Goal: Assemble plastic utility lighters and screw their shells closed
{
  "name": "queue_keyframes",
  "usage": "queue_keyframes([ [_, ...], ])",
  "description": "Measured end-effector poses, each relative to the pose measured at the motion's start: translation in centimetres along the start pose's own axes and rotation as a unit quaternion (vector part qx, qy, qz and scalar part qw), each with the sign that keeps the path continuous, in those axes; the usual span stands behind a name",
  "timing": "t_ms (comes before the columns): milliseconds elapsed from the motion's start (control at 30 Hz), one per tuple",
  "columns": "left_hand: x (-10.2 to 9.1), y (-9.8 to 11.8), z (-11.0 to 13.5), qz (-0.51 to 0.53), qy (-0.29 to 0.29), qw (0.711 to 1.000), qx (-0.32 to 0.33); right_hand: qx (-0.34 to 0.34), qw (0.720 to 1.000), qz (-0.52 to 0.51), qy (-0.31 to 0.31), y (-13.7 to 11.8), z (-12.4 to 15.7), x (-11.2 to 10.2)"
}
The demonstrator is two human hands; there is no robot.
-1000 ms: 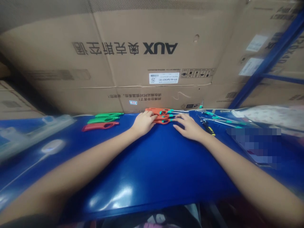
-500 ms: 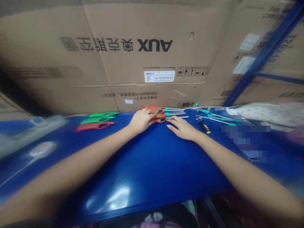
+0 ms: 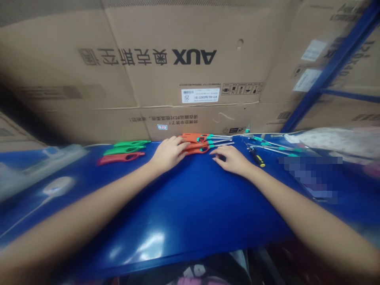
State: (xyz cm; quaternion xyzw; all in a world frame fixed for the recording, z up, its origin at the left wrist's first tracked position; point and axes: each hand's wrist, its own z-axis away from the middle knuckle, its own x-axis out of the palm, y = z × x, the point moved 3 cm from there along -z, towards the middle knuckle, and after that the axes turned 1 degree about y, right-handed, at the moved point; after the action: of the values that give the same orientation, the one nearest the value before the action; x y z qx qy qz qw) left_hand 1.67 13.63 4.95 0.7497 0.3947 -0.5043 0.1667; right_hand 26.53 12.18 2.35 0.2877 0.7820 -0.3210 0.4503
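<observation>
On a blue table (image 3: 192, 213), two green handles (image 3: 123, 150) and a red handle (image 3: 114, 159) lie at left, rodless, seemingly unfinished. The left hand (image 3: 170, 153) covers part of the orange lighters (image 3: 196, 147), its grip unclear; these have metal rods (image 3: 223, 141) and look assembled. The right hand (image 3: 232, 159) curls loosely beside them, visibly holding nothing. Farther right: a screwdriver (image 3: 257, 159), loose rods (image 3: 276, 151).
</observation>
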Motion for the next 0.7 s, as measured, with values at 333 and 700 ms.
queue_keyframes([
  [333, -4.3, -10.8, 4.2, -0.065, 0.012, 0.973, -0.219, -0.008, 1.000, -0.021, 0.005, -1.1, 0.4, 0.2],
  [700, -2.0, -17.3, 7.0, -0.023, -0.089, 0.961, -0.261, -0.005, 0.997, -0.054, -0.056, -1.3, 0.5, 1.0],
])
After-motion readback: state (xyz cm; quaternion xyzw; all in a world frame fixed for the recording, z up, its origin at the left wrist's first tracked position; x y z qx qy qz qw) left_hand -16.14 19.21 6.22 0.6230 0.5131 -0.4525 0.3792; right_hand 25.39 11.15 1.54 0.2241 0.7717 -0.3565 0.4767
